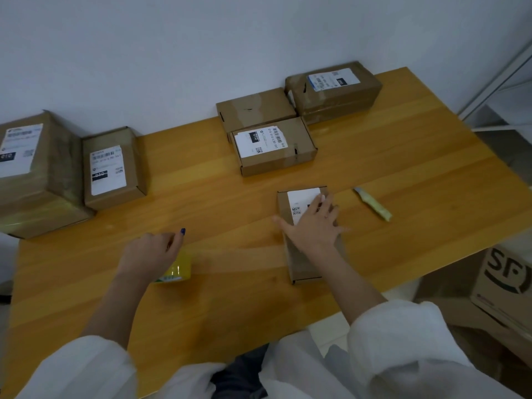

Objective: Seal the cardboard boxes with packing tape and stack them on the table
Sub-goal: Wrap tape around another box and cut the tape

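Head view: small box [300,264] under right hand [313,226], tape roll [178,269] left of it.
Box long axis runs near-far; right hand flat on its far half; left hand [149,251] curled over roll, grip cannot be told.

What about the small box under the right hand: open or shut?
Shut: the small cardboard box lies with its top flat, label up, the right hand flat upon it. Whether tape seals it: cannot tell.
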